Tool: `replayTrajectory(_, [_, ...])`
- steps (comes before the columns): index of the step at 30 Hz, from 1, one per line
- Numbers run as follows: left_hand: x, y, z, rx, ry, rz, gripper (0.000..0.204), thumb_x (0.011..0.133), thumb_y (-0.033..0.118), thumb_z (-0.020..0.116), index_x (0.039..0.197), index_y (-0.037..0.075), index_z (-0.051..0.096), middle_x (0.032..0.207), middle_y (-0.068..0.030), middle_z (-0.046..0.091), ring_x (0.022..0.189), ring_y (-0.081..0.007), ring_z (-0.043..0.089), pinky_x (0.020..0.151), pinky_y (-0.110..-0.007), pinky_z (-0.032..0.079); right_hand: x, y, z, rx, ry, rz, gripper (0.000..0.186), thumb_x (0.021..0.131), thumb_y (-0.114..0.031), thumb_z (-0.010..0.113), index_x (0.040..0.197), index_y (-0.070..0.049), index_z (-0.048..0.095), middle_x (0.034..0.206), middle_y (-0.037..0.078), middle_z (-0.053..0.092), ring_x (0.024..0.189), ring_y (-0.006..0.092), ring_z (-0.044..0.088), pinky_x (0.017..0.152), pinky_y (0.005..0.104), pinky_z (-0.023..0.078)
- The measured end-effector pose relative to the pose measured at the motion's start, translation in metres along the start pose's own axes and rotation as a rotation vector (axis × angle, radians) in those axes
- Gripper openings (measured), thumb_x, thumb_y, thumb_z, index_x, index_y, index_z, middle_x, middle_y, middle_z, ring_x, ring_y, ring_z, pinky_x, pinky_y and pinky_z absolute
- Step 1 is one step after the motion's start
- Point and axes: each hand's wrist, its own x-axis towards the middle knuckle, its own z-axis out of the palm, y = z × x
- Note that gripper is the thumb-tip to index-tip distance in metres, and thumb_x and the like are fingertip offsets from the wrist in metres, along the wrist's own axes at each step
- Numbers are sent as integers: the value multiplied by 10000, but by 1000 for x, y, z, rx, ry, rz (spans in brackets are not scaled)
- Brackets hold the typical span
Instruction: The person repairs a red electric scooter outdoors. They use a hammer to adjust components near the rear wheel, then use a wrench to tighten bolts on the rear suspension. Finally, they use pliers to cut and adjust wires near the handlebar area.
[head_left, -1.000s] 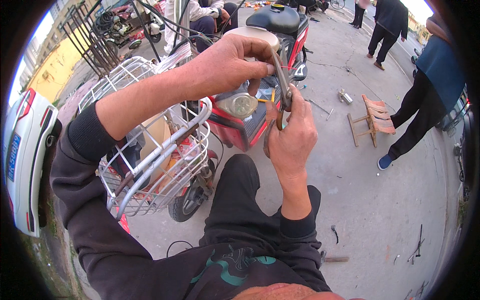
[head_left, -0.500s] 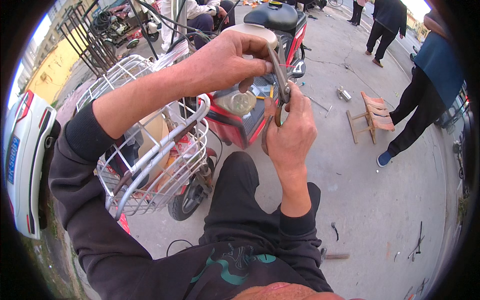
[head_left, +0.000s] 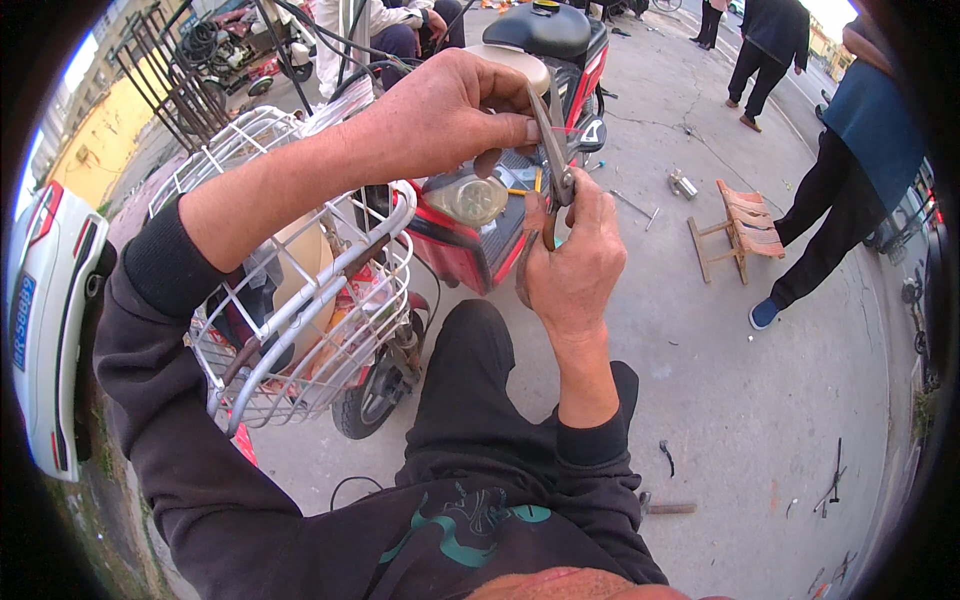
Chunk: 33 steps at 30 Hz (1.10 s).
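Observation:
My right hand (head_left: pixel 580 250) is wrapped round the handles of metal scissors (head_left: pixel 554 150), whose blades point up and away from me and stand slightly apart. Between the blades shows a thin red strand (head_left: pixel 566 130); it looks like wire, but is too small to be sure. My left hand (head_left: pixel 450 112) is closed in a pinch right beside the blades, at the strand's left end. Its fingertips partly hide what they grip. Both hands are raised in front of a red scooter (head_left: pixel 468 262).
At left is a white wire basket (head_left: pixel 262 332) on a wheeled vehicle. A folding stool (head_left: pixel 752 220), metal cylinder (head_left: pixel 683 185) and hammer (head_left: pixel 668 508) are on the pavement. A person in dark trousers (head_left: pixel 815 220) stands at right; another sits beyond the basket.
Both hands and the scissors have shifted very slightly left in the picture, as has the whole scene. The grip of each hand looks the same.

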Motion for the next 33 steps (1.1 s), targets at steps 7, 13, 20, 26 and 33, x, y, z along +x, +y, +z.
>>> replayTrajectory(7, [-2,0,-4,92,-58,-3,194,1020,157,631,1138,36,726,811,10,689,573,-5,507,504,-185,385,2,3,-3,-36,4,-34,429,855,-188,772,1228,-56,606,860,146,560,765,353,610,631,458,481])
replayTrajectory(13, [-4,2,-5,55,-100,-6,184,1022,162,614,1133,41,697,787,28,644,610,-7,482,533,-202,362,4,11,-3,2,-6,-77,441,842,-182,782,1228,-57,608,849,140,557,749,349,608,621,450,480])
replayTrajectory(20, [-2,5,-5,97,-138,-30,186,1005,180,616,1108,48,698,751,59,552,609,-6,416,531,-210,313,-1,11,-1,96,-17,-55,424,844,-153,780,1213,-36,608,872,158,586,749,349,623,639,437,496])
replayTrajectory(26, [-3,7,-7,-116,-145,-104,196,1009,225,634,1045,42,693,706,94,475,582,4,359,510,-206,263,-6,-10,-2,400,-151,210,383,881,-156,774,1188,-1,608,867,108,604,693,188,563,617,351,469])
replayTrajectory(33, [0,5,-6,-218,-105,-154,194,993,221,648,965,35,697,689,64,508,552,4,377,492,-210,266,-7,-23,-7,830,-233,402,354,956,-202,721,1234,-6,626,827,-56,478,682,30,421,612,199,363])
